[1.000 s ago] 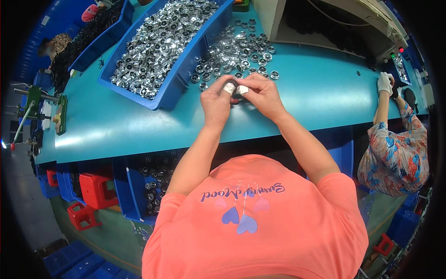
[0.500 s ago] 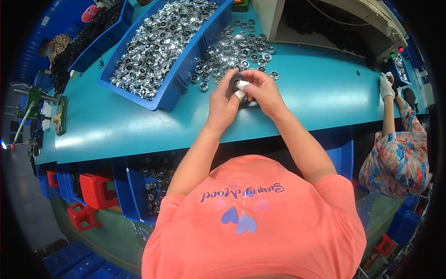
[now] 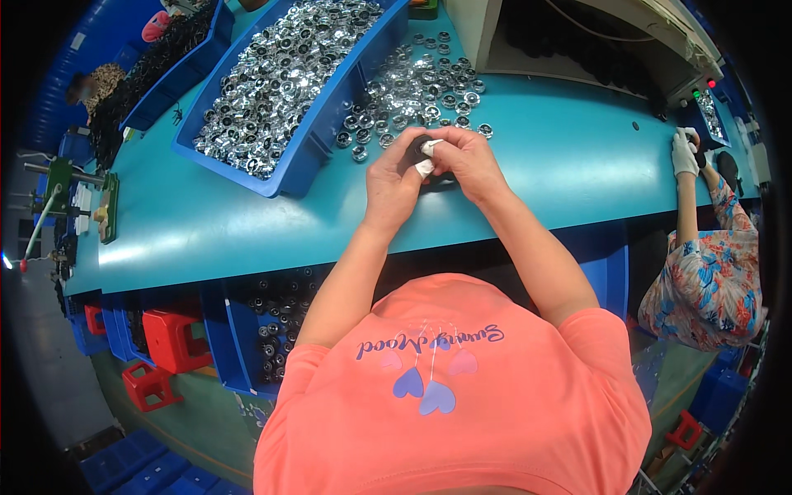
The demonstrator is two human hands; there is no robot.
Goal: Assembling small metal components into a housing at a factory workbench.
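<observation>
Black round part (image 3: 421, 142), upper centre of frame: held between left hand (image 3: 391, 183) and right hand (image 3: 472, 161), both curled closed around it. Blue bin (image 3: 312, 150), upper left: silver round pieces (image 3: 280, 91), heaped.

A coral short-sleeved shirt (image 3: 511, 412) bears blue hearts (image 3: 437, 398).

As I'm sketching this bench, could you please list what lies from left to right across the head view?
Green fixture, blue bin of shiny parts, left hand, right hand, black disc, co-worker's gloved hand.
</observation>
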